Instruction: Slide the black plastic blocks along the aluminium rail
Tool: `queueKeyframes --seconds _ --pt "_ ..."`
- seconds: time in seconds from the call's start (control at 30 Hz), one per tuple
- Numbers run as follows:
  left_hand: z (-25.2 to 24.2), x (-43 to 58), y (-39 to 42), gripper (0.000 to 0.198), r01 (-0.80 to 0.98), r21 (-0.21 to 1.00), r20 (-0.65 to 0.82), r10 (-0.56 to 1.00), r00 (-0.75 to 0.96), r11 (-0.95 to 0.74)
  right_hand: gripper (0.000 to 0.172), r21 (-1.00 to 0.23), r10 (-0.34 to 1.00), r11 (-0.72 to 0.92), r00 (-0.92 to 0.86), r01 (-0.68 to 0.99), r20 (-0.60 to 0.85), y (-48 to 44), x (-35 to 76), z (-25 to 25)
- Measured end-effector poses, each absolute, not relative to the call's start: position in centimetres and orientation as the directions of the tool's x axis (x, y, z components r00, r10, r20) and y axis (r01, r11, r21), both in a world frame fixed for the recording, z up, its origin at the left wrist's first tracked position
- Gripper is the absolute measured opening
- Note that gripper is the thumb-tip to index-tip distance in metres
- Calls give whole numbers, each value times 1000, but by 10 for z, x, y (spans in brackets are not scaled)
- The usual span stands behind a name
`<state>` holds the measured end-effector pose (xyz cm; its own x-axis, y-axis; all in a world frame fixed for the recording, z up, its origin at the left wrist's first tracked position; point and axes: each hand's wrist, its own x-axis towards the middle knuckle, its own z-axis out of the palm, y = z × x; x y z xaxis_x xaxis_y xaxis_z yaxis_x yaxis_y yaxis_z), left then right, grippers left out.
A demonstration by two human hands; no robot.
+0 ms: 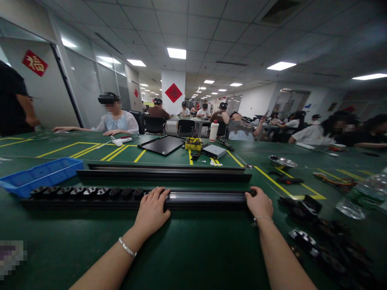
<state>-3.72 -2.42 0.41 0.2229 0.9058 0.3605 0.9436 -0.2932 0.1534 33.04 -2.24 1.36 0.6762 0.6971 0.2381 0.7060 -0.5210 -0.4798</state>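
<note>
A long black rail (205, 204) with a raised channel lies across the green table in front of me. Along its left half sits a row of small black blocks (66, 192), a few with shiny silver tops. My left hand (153, 209) spans the rail at the right end of this row, fingers over the far side and thumb on the near side; any block beneath the palm is hidden. At the rail's right end, my right hand (260, 203) has its fingers curled around a small black piece (252, 193), mostly hidden by them.
Behind lies a second black rail (163, 175). A blue tray (42, 173) stands left. To the right are loose black parts (329, 241), a plastic bottle (363, 197) and a metal bowl (282, 162). Across the table are a black panel (163, 145) and a seated person (116, 121).
</note>
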Motion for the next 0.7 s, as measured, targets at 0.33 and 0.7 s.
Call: queueKeyframes --seconds 0.33,0.7 --pt "5 -36 -25 59 948 143 364 906 216 -284 46 -685 656 -396 710 612 255 -19 344 2" --pt "4 -37 -24 59 942 162 363 906 219 -293 57 -698 632 -395 728 597 265 -17 349 -3"
